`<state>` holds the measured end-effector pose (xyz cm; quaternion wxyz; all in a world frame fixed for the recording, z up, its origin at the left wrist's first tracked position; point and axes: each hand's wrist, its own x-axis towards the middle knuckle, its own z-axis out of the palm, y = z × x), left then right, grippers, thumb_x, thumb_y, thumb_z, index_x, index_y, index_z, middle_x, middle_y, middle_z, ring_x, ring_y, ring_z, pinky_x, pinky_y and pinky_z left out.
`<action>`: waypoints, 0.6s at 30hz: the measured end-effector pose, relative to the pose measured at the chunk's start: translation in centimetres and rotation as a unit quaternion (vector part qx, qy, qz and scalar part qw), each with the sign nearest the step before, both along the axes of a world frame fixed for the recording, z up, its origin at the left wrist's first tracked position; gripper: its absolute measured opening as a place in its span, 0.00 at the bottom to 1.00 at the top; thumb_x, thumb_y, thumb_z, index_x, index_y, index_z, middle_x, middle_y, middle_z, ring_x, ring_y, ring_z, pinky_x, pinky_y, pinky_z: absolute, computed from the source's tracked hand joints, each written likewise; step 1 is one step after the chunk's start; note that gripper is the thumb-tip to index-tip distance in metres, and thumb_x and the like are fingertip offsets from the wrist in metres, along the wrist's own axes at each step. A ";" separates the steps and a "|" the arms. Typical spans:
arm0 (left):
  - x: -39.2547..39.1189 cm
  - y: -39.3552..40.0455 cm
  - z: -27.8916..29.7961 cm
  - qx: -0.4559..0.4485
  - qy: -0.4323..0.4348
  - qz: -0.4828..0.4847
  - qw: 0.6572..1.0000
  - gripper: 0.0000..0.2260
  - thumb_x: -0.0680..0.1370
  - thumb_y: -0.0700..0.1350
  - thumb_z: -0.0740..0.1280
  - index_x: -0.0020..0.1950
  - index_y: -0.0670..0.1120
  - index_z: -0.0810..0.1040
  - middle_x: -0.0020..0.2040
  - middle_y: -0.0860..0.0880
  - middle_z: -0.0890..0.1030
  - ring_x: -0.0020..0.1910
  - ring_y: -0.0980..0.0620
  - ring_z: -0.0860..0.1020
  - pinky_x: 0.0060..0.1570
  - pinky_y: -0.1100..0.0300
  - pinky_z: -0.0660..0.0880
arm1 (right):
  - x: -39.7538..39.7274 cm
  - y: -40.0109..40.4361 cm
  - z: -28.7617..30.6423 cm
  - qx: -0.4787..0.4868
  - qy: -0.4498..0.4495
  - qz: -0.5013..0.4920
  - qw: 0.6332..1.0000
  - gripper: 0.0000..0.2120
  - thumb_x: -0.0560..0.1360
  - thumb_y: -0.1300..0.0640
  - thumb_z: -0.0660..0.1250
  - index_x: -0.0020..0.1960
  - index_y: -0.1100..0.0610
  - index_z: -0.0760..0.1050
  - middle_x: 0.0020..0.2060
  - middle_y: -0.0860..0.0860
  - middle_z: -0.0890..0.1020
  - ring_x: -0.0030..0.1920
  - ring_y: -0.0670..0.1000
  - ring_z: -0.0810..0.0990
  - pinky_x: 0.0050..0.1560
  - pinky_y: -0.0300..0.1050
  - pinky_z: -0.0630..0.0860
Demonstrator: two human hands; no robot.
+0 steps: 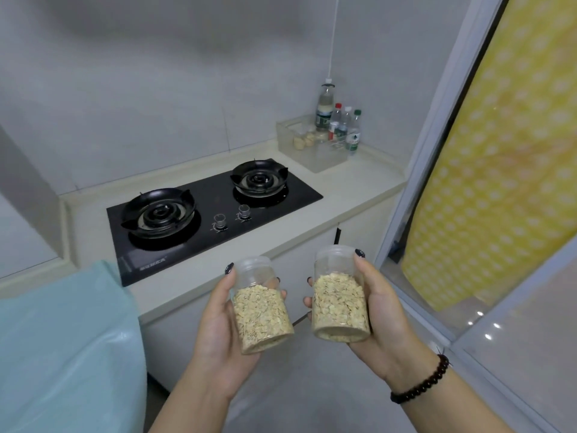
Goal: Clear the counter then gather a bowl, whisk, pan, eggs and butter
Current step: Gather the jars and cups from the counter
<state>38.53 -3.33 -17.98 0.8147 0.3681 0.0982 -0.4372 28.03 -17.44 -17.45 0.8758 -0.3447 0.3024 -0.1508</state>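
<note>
- The left hand grips a clear plastic jar; the thumb lies up along the left side of the jar and the fingers curl round its far side.
- This jar is about two-thirds full of pale flakes that look like oats, and it tilts a little to the left at the top.
- The right hand grips a second clear jar of the same kind, with the thumb on its right side and the fingertips showing at its left edge.
- Both jars are held in the air in front of the counter, near each other but not touching.
- A dark bead bracelet sits on the right wrist.
- On the counter there is a black two-burner gas hob, with two knobs at its front.
- In the far right corner of the counter stands a clear plastic container, and several bottles stand at its back and right side; I cannot tell whether they are inside it or behind it.
- A light blue cover lies at the lower left.
- A yellow dotted curtain hangs at the right, behind a sliding door frame.
</note>
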 end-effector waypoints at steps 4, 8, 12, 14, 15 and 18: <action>2.2 -5.1 -0.6 0.009 0.006 -0.015 1.000 0.24 0.74 0.58 0.66 0.57 0.39 0.80 0.49 0.40 0.82 0.47 0.44 0.80 0.49 0.50 0.74 | 1.5 -4.7 -0.5 0.001 0.017 -0.014 1.000 0.26 0.73 0.42 0.63 0.60 0.62 0.76 0.46 0.62 0.80 0.44 0.62 0.81 0.45 0.53 0.78; 5.4 -10.7 -1.0 0.015 0.006 -0.036 0.999 0.24 0.74 0.59 0.65 0.57 0.40 0.80 0.48 0.41 0.83 0.47 0.44 0.80 0.47 0.51 0.75 | 4.4 -10.2 -0.8 -0.002 0.031 -0.024 0.999 0.27 0.71 0.43 0.64 0.61 0.62 0.76 0.47 0.62 0.80 0.43 0.61 0.81 0.43 0.51 0.79; 9.4 -16.7 -1.3 0.012 0.006 -0.049 0.999 0.23 0.75 0.58 0.66 0.59 0.41 0.80 0.50 0.41 0.82 0.47 0.44 0.81 0.49 0.51 0.75 | 8.3 -15.9 -0.5 -0.020 0.038 -0.030 0.999 0.26 0.75 0.43 0.63 0.62 0.62 0.76 0.46 0.61 0.80 0.42 0.60 0.82 0.42 0.50 0.79; 12.2 -20.3 -1.4 0.010 0.001 -0.058 0.998 0.22 0.75 0.57 0.66 0.59 0.42 0.81 0.50 0.42 0.82 0.47 0.44 0.81 0.47 0.51 0.75 | 10.9 -19.4 -0.3 -0.023 0.043 -0.047 0.998 0.26 0.75 0.43 0.63 0.61 0.62 0.76 0.45 0.61 0.81 0.43 0.61 0.81 0.42 0.51 0.78; 13.5 -21.9 -1.3 0.011 -0.002 -0.056 0.998 0.22 0.75 0.57 0.66 0.60 0.42 0.80 0.50 0.42 0.82 0.46 0.44 0.81 0.48 0.51 0.76 | 12.0 -20.7 -0.1 -0.021 0.045 -0.061 0.997 0.26 0.75 0.43 0.64 0.61 0.62 0.76 0.45 0.61 0.81 0.44 0.61 0.81 0.43 0.51 0.78; 17.6 -27.2 -0.8 0.011 -0.012 -0.064 0.998 0.22 0.75 0.57 0.66 0.62 0.43 0.80 0.50 0.42 0.83 0.46 0.45 0.82 0.47 0.50 0.76 | 15.6 -25.4 0.0 -0.010 0.037 -0.078 0.996 0.28 0.72 0.43 0.66 0.62 0.64 0.76 0.45 0.62 0.81 0.44 0.61 0.80 0.50 0.55 0.77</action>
